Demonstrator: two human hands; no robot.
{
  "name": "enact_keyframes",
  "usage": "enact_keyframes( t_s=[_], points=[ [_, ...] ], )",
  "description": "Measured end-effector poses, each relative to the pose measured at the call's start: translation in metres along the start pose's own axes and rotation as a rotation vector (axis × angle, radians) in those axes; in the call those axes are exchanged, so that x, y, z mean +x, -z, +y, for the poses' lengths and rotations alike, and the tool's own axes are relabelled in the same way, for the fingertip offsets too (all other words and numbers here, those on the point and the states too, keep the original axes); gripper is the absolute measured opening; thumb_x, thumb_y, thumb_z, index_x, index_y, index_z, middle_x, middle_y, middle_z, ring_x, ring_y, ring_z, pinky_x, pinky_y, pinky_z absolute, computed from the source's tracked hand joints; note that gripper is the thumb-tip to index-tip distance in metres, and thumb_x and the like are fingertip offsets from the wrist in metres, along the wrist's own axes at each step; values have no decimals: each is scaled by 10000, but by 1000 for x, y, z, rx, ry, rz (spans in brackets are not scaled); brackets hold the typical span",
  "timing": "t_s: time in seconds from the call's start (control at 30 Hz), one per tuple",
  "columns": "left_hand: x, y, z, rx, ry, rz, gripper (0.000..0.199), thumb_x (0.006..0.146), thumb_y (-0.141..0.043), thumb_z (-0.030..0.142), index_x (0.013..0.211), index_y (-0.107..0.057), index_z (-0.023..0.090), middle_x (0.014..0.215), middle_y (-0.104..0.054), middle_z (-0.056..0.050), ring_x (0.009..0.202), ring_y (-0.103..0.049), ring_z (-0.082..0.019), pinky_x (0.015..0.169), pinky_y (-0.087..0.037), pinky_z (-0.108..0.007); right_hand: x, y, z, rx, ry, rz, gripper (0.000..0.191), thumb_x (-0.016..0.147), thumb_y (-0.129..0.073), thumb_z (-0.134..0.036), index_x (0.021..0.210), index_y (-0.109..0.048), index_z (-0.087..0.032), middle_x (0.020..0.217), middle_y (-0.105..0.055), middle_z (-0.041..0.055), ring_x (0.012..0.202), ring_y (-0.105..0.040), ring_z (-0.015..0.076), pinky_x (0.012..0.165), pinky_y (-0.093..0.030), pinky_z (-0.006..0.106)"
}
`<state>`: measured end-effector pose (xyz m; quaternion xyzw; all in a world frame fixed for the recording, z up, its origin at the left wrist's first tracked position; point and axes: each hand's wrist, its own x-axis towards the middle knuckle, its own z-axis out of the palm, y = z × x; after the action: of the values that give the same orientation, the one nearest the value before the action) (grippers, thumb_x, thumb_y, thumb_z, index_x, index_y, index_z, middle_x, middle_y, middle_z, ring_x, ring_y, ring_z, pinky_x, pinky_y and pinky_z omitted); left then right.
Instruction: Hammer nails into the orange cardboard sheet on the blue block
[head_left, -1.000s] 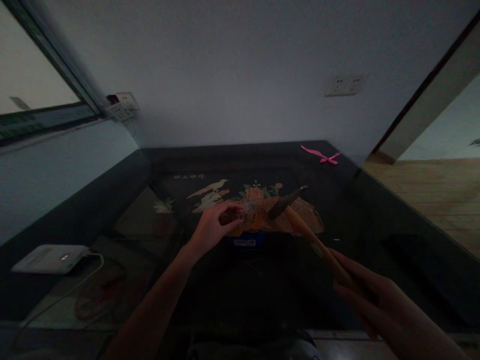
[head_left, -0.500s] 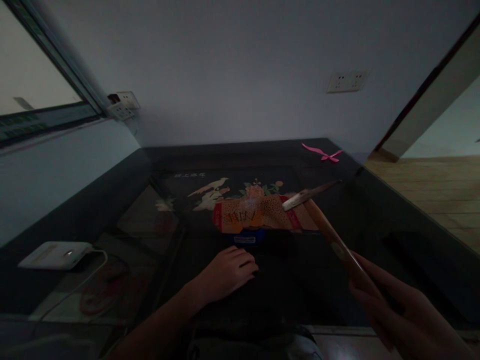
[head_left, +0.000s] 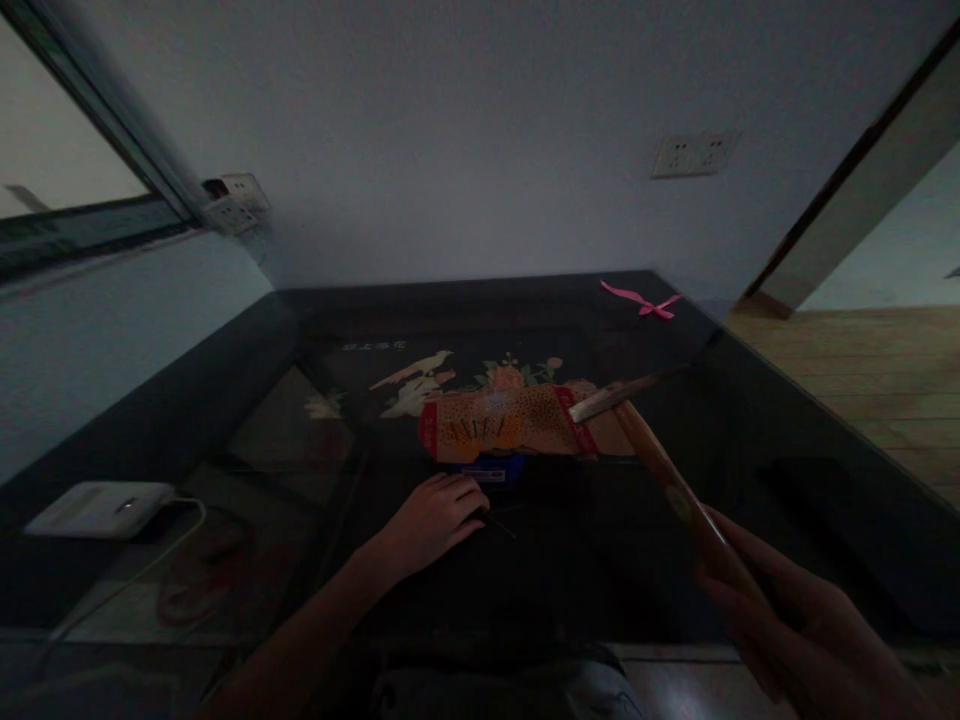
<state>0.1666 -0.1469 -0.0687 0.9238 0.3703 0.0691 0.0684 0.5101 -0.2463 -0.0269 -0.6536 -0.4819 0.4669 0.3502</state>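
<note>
My right hand (head_left: 795, 610) is wrapped round the wooden handle of a hammer (head_left: 660, 465), whose metal head hangs over the right part of a flat cardboard piece (head_left: 536, 420) with red bands. Several thin dark nails lie on the cardboard's left part. My left hand (head_left: 439, 520) rests low over the dark table, fingers curled, just in front of a blue object (head_left: 491, 470) at the cardboard's near edge. A thin dark nail-like piece (head_left: 501, 524) sticks out by its fingertips; the dimness hides the grip itself.
A white power bank (head_left: 101, 508) with a cable lies on the dark table (head_left: 480, 298) at the left. A pink ribbon (head_left: 652, 307) is near the far right corner. A dark flat object (head_left: 847, 540) lies at the right. The wall rises behind.
My left hand has moved slightly left, and a thin dark piece now shows at its fingertips. The hammer in my right hand has barely moved. The view has shifted a little.
</note>
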Motion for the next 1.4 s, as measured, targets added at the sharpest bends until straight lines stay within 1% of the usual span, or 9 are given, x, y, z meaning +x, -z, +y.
enact_keyframes(
  t_s=[0.1,0.4,0.63,0.77,0.9,1.0,1.13,1.27,1.4],
  points=[
    [-1,-4,0,16,7,-13,141,912,-569,213,1049,-600,197,1041,-649,-37,935,-626,-186,827,-471,-311,0,-1,0,-3,-7,-16,733,806,-608,-532,1443,-419,-223,536,-481,-57,407,-426,120,352,-372,212],
    [3,-10,2,97,-16,-17,70,910,-532,171,914,-601,161,937,-656,-50,827,-627,-182,769,-487,-306,-3,-9,-8,-1,-10,62,727,817,-584,-547,1440,-427,-207,525,-447,-62,407,-402,115,358,-345,214],
    [-7,3,5,-288,124,43,95,871,-545,128,885,-623,181,856,-688,-14,794,-643,-144,735,-491,-245,-1,-7,-5,-13,-26,0,724,828,-575,-539,1447,-413,-201,502,-443,-66,403,-409,121,361,-338,219],
    [-9,7,7,-513,194,78,104,844,-566,123,881,-647,177,864,-694,-16,786,-654,-135,722,-505,-237,0,-8,-3,2,-27,3,705,834,-578,-519,1445,-419,-205,508,-437,-68,406,-404,119,364,-334,222],
    [-9,10,9,-620,213,185,91,841,-581,148,855,-669,168,857,-694,-34,793,-656,-143,738,-518,-257,3,-7,-1,8,-22,-26,714,832,-584,-524,1449,-416,-206,521,-460,-60,403,-423,121,361,-354,228],
    [-9,10,13,-682,210,273,78,837,-605,163,825,-683,161,846,-691,-45,790,-660,-148,733,-524,-263,7,-7,1,-7,-27,-85,712,825,-588,-532,1453,-413,-247,550,-495,-44,405,-451,139,354,-384,248],
    [-9,11,22,-744,211,355,102,852,-614,196,830,-706,157,836,-691,-57,775,-667,-149,717,-536,-262,9,-11,1,-18,-27,-117,706,834,-579,-538,1455,-408,-249,570,-454,-58,411,-416,117,361,-377,230],
    [-8,28,31,-732,153,400,122,866,-630,246,827,-710,163,811,-702,-59,759,-674,-148,700,-552,-250,10,-17,-3,14,-25,-112,673,838,-576,-533,1440,-437,-265,588,-454,-56,414,-405,109,362,-367,219],
    [1,62,27,-632,30,514,105,878,-624,239,893,-713,184,891,-727,-62,846,-691,-161,779,-569,-278,14,-19,-10,-17,-14,-173,667,812,-601,-515,1425,-468,-288,546,-460,-54,406,-410,125,359,-368,232]
  ],
)
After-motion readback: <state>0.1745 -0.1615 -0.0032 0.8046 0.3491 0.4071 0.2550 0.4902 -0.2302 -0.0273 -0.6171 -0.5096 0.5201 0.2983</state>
